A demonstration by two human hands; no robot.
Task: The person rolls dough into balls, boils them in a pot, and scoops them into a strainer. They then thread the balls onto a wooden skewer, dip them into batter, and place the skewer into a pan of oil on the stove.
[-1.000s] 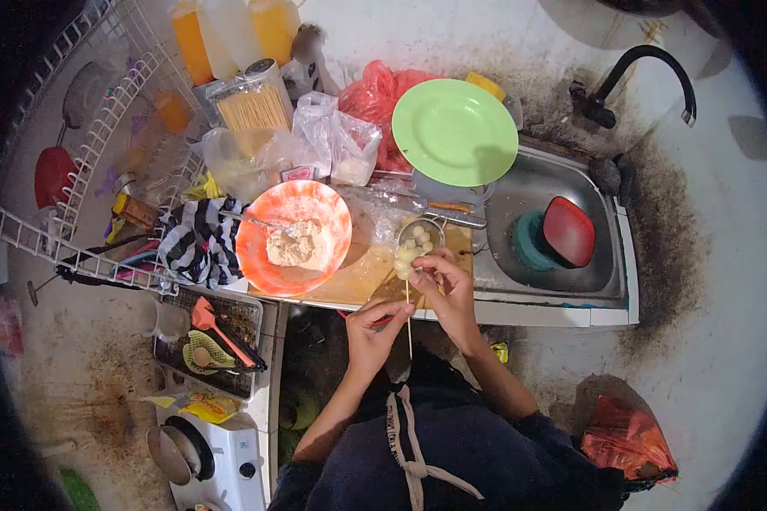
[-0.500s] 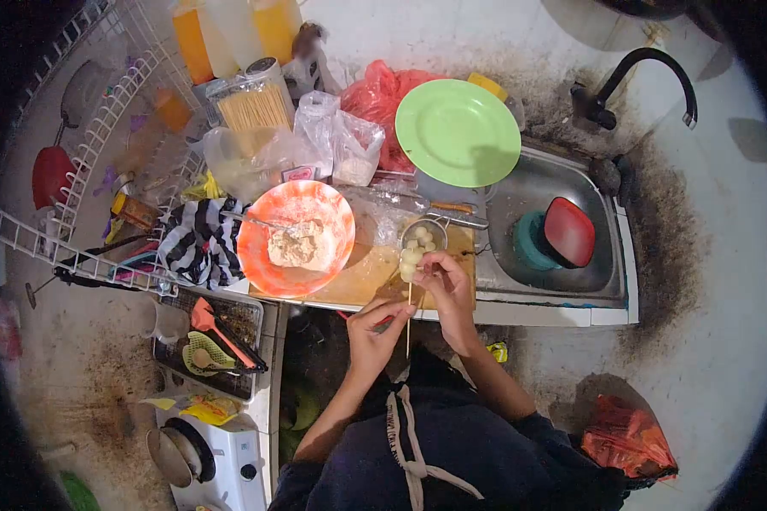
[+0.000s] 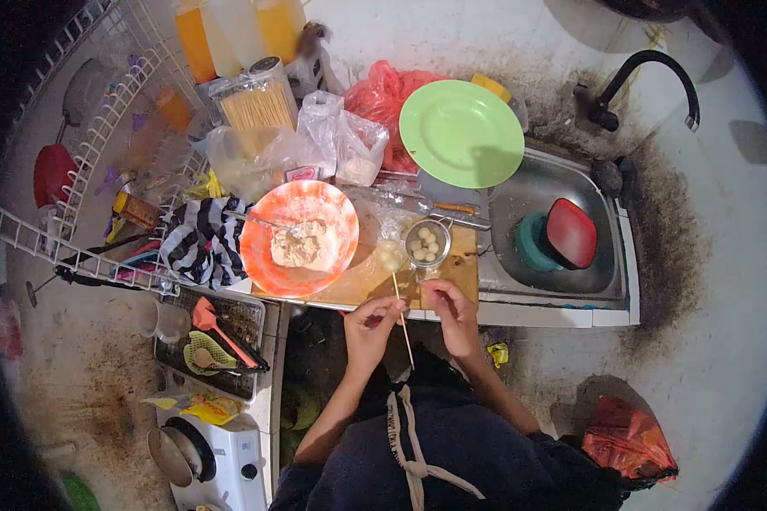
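Note:
My left hand (image 3: 373, 330) pinches a thin wooden skewer (image 3: 403, 320) that slants up and to the left. At its upper end sit pale round balls (image 3: 391, 254), just left of a small metal bowl (image 3: 428, 244) holding several more such balls. My right hand (image 3: 453, 316) is below that bowl, at the front edge of the wooden board (image 3: 460, 277), apart from the skewer. Its thumb and fingers are curled near each other; whether anything small is between them is hard to make out. An orange and white bowl (image 3: 341, 268) with flour and lumpy dough stands to the left.
A green plate (image 3: 461, 134) lies behind the board. To the right is a metal sink (image 3: 601, 294) with a teal bowl and a red bowl (image 3: 570, 233). Plastic bags (image 3: 360, 146), packed skewers (image 3: 256, 106) and a striped cloth (image 3: 200, 243) stand at the left and back.
The balls on the skewer have moved left, off the small bowl, uncovering the balls inside it. My right hand has come away from the skewer, down and to the right.

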